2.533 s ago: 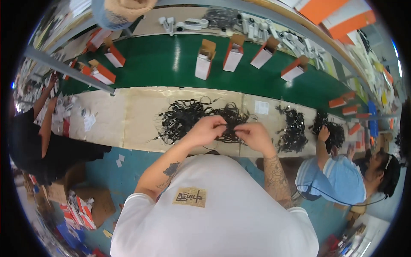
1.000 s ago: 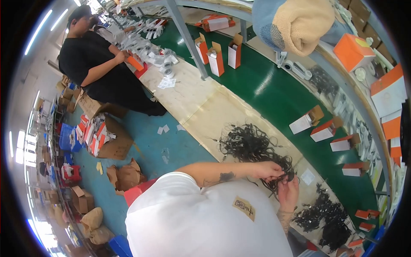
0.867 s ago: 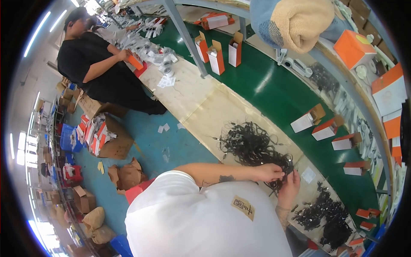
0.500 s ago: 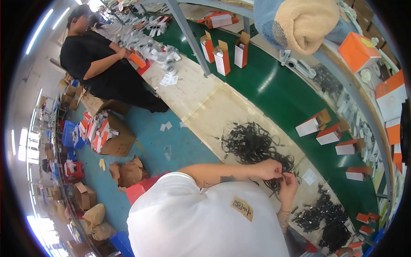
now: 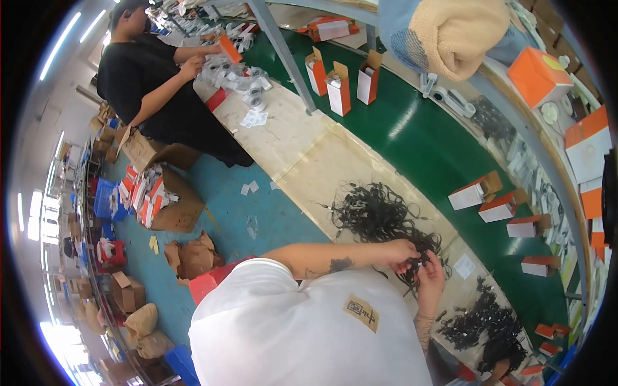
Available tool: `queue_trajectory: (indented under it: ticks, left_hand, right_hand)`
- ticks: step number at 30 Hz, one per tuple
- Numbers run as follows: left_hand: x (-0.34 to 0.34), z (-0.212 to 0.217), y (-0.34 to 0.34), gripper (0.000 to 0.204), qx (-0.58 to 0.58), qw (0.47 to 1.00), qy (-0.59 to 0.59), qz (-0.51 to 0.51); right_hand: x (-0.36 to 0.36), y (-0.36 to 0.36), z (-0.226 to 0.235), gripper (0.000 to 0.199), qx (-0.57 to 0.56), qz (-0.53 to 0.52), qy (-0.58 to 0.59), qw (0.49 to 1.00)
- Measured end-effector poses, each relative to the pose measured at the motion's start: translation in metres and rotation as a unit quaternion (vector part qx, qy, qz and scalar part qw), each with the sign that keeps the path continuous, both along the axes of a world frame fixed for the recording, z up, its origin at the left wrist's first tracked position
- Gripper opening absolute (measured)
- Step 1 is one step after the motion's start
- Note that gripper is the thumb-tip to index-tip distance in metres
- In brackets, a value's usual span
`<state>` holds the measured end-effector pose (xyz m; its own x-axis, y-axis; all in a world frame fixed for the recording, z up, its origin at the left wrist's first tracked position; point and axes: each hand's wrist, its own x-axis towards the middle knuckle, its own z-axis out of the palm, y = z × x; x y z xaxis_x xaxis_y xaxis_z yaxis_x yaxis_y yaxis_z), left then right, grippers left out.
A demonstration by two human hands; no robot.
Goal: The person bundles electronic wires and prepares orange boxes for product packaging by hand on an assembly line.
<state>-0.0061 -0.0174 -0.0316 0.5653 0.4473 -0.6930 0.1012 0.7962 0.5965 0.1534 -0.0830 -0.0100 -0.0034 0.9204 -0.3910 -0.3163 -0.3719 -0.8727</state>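
My left hand [image 5: 400,253] and my right hand [image 5: 432,278] meet at the near edge of a pile of black cables [image 5: 380,214] on the cream workbench [image 5: 309,154]. Both pinch the same thin black cable [image 5: 418,262] between their fingertips, just above the bench. My white shirt fills the lower middle of the view and hides my right forearm below the wrist.
A green conveyor belt [image 5: 438,148] behind the bench carries upright white-and-orange boxes [image 5: 341,90]. A second heap of black cables [image 5: 483,318] lies to the right. A person in black [image 5: 154,83] works at the bench's far left end. Cardboard boxes [image 5: 167,193] stand on the blue floor.
The view swung left from a straight-on look at the bench. My hands have stayed together on the cable at the pile's edge.
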Motion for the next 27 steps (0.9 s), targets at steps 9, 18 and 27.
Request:
queue_trajectory:
  ticks: [9,18,27]
  left_hand:
    - [-0.006,-0.020,0.010,0.025,-0.172,0.982,-0.083,0.007]
    - [-0.007,-0.029,0.017,0.027,-0.027,0.999,0.020,-0.037]
    - [-0.033,-0.050,0.013,0.015,0.025,0.993,0.117,0.008]
  right_hand:
    - [0.018,0.011,-0.023,0.026,0.035,0.096,-0.164,0.981]
    - [0.166,0.118,-0.004,0.025,0.112,-0.210,-0.040,0.970]
    - [0.285,0.252,-0.033,0.017,0.152,-0.310,-0.519,0.782]
